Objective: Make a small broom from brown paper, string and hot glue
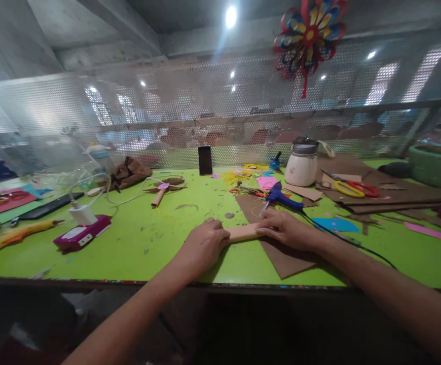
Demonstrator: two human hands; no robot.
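Observation:
A narrow tan strip [243, 232] lies low over the green table, running between my two hands. My left hand [207, 242] is closed on its left end, and my right hand [283, 229] pinches its right end. Under my right hand and forearm is a brown sheet [287, 261]. Just behind my right hand rests a blue glue gun [281, 196], its black cable passing to the right. A small round disc [229, 215] is on the table beyond the strip.
Behind stand a phone [205, 160] and a white jar [301, 165]. Scissors [353, 189] lie on brown sheets at right. At left are a purple power strip [82, 233], a yellow glue gun [17, 236] and a white cable. The table's front edge [140, 282] is near.

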